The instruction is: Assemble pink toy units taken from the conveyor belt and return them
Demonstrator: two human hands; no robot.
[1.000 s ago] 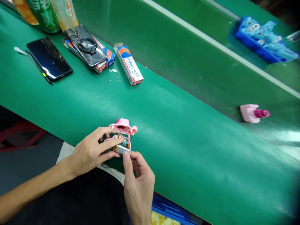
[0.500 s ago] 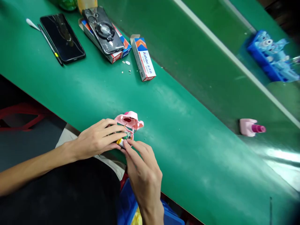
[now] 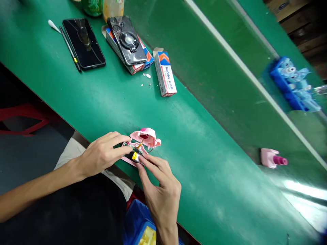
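Near the front edge of the green table lies an opened pink plastic casing (image 3: 150, 135), its two parts joined by thin wires. A green circuit board sits in the lower part. My right hand (image 3: 162, 183) pinches a small silver battery (image 3: 136, 157) with yellow tape between thumb and fingers, over the lower part. From the left, my left hand (image 3: 102, 153) reaches over the casing, its fingertips on the board's upper left edge. Its thumb is mostly hidden.
A black phone (image 3: 84, 43) and a pen (image 3: 70, 49) lie at the upper left. Another phone (image 3: 129, 42) rests on boxes, beside a glue box (image 3: 166, 75). A pink bottle-shaped piece (image 3: 272, 158) and a blue tray (image 3: 284, 86) are at the right.
The view has shifted, so the table objects appear lower and mostly farther right. My left fingers have drawn back from the battery to the board's edge, and more of the lower casing shows.
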